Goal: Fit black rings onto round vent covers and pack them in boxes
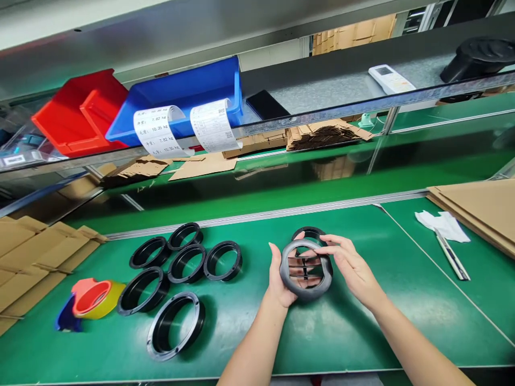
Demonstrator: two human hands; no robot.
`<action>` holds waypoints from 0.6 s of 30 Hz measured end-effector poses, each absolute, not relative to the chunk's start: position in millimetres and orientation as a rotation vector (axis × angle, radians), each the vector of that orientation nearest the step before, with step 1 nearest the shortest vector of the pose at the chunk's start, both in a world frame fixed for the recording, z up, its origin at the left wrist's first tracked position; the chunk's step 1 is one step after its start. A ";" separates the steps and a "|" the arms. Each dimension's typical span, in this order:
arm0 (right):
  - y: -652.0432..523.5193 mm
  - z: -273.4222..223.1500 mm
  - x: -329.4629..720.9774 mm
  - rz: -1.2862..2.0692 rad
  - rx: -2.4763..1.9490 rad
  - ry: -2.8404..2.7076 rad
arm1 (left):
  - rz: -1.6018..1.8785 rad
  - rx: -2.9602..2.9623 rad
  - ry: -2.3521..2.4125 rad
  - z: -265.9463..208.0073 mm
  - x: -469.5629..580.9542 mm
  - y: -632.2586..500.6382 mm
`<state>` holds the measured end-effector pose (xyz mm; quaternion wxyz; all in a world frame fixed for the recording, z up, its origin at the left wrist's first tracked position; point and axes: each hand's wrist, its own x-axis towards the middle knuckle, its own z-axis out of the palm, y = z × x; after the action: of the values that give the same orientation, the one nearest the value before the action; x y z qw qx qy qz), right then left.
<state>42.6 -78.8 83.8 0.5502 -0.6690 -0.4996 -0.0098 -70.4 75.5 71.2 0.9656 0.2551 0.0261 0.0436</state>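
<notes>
My left hand [280,281] grips a round black air vent [311,292] from its left side, thumb up along the rim and the other fingers mostly hidden behind. Its louvre slats face me, held above the green bench. My right hand [356,273] has its fingers stretched out, their tips touching the vent's upper right edge; its thumb is hard to make out. Just behind the vent is another black ring [309,230], partly covered. To the left, several black rings lie on the bench, the nearest ring [197,321] showing a shiny flange with small holes.
A tape dispenser [92,300] and folded cardboard [36,262] are at left. A utility knife [453,254], white tissue [442,225], cord [434,254] and cardboard sheets [478,209] lie right. Above, a shelf holds a red bin [80,115], blue bin [181,86], phone [267,104] and remote [390,79].
</notes>
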 end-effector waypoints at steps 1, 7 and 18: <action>-79.6 82.6 42.0 -0.023 -1.588 -1.183 | 0.093 0.506 0.063 71.2 -70.4 76.1; -81.4 70.4 32.2 -0.070 -1.650 -1.387 | 0.120 0.492 0.129 69.0 -71.0 77.4; -79.5 67.3 24.4 -0.105 -1.641 -1.307 | 0.126 0.466 0.096 70.9 -75.4 81.5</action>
<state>24.4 -79.5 67.3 0.4973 -0.6777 -0.5399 -0.0432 -75.4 81.5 70.9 0.9699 0.2306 0.0474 0.0623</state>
